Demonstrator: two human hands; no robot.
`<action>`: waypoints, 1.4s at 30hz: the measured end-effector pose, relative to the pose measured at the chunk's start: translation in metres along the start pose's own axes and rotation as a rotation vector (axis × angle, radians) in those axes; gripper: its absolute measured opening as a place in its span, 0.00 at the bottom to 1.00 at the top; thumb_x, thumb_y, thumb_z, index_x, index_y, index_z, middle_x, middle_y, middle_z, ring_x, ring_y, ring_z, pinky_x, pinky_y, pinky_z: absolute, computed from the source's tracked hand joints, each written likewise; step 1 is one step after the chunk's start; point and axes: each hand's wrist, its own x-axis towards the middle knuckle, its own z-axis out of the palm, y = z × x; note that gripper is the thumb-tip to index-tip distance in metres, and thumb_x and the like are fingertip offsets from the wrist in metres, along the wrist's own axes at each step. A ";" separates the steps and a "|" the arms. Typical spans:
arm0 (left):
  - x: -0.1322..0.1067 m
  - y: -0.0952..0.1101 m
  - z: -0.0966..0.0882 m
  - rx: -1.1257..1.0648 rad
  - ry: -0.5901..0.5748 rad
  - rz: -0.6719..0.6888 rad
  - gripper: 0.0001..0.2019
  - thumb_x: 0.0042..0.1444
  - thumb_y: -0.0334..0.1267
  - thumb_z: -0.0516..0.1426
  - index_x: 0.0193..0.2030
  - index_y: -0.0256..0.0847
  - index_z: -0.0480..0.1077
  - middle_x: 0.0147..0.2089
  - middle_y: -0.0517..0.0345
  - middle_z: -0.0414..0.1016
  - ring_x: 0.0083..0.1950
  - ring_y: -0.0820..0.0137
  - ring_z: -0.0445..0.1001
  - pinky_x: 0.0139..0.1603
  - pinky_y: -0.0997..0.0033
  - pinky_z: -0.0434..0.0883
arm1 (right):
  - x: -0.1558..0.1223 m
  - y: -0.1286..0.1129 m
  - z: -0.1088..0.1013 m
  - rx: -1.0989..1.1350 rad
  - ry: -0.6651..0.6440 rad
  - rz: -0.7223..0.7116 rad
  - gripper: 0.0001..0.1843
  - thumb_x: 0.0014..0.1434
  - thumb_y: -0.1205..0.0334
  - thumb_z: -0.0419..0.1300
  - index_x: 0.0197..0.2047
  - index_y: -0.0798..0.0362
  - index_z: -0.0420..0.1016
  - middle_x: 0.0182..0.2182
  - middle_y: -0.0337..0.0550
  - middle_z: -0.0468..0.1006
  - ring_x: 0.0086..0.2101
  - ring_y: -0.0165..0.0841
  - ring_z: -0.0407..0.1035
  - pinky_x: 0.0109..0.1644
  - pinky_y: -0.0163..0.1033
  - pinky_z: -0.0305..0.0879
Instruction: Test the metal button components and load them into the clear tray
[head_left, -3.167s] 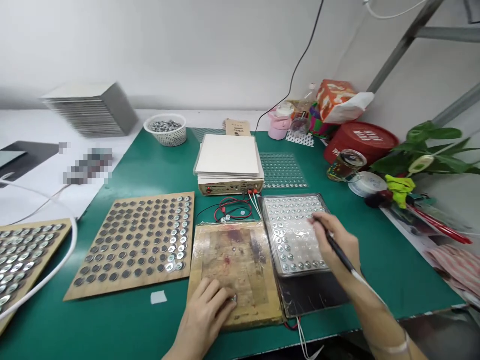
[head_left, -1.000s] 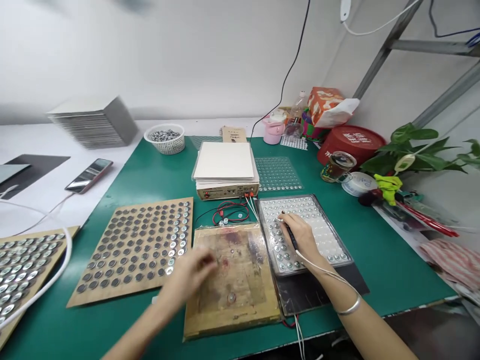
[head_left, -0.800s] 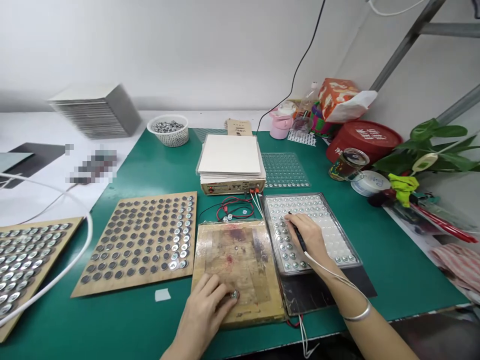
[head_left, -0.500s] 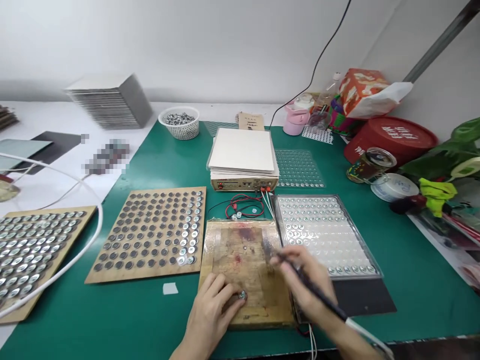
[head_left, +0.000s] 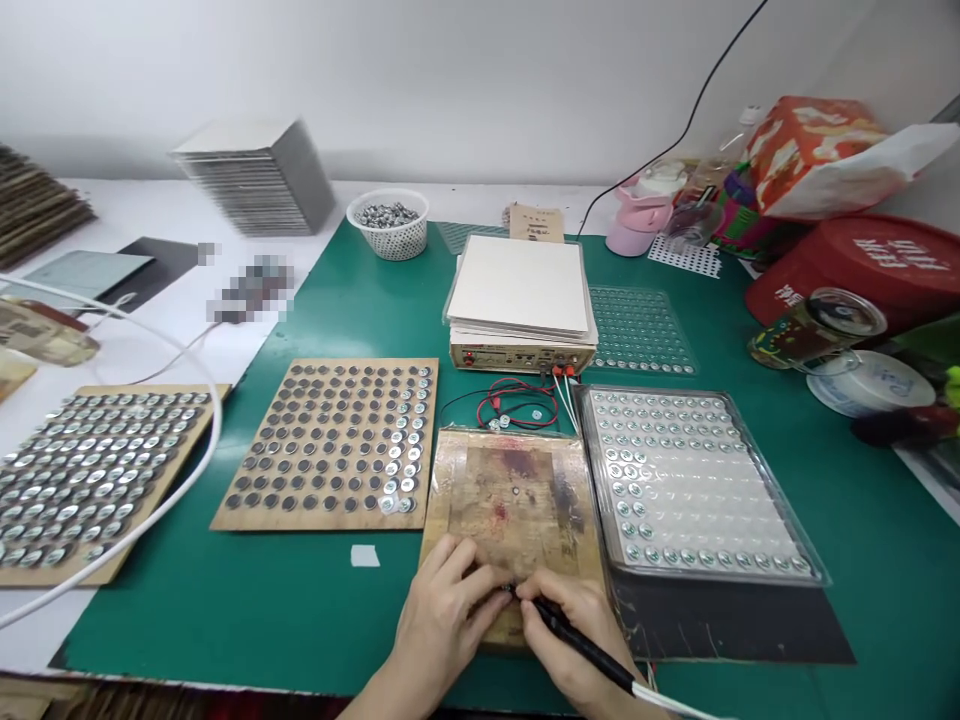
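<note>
Left hand (head_left: 442, 625) lies curled on the near edge of a plastic-wrapped wooden board (head_left: 510, 500), fingers bunched inward; the fingertips hide whatever is there, so I cannot tell whether it is gripping anything. Right hand (head_left: 574, 635) is clenched around a black pen-shaped probe (head_left: 577, 645), and the probe's tip reaches in at the left hand's fingers. A white cord (head_left: 667, 708) runs from the probe's rear end past the right hand.

The stained board lies under both hands, on a green work mat (head_left: 225, 620). Right of the right hand: a clear plastic tray (head_left: 598, 470) with rows of silver discs, resting on a black sheet (head_left: 735, 625). Left of the left hand: a wooden board (head_left: 322, 522) set with dark discs (head_left: 330, 440), silver ones (head_left: 397, 480) along its right side, and a white paper slip (head_left: 365, 556) just below it. Ahead of both hands: red and black leads (head_left: 517, 400), then a bench power unit (head_left: 521, 355) under stacked white cards (head_left: 517, 285).
</note>
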 end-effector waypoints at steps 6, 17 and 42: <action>0.032 -0.035 -0.049 0.052 0.047 0.014 0.09 0.62 0.38 0.54 0.35 0.41 0.74 0.34 0.56 0.74 0.38 0.68 0.69 0.38 0.69 0.68 | -0.004 0.008 0.003 0.020 0.104 -0.214 0.09 0.60 0.71 0.52 0.34 0.52 0.72 0.24 0.38 0.75 0.24 0.30 0.71 0.28 0.31 0.65; 0.124 -0.138 -0.104 0.338 0.126 -0.340 0.16 0.54 0.49 0.52 0.36 0.43 0.78 0.42 0.50 0.78 0.43 0.55 0.73 0.36 0.65 0.67 | -0.003 0.011 0.004 -0.300 0.276 -0.478 0.20 0.57 0.79 0.45 0.44 0.56 0.73 0.34 0.51 0.76 0.34 0.37 0.70 0.35 0.39 0.71; 0.014 -0.015 -0.024 -0.124 -0.086 -0.042 0.09 0.61 0.39 0.53 0.32 0.44 0.71 0.30 0.58 0.72 0.32 0.69 0.73 0.30 0.74 0.70 | 0.029 0.021 -0.060 -0.687 0.055 -0.402 0.10 0.60 0.77 0.53 0.32 0.55 0.71 0.30 0.46 0.75 0.32 0.38 0.68 0.37 0.41 0.65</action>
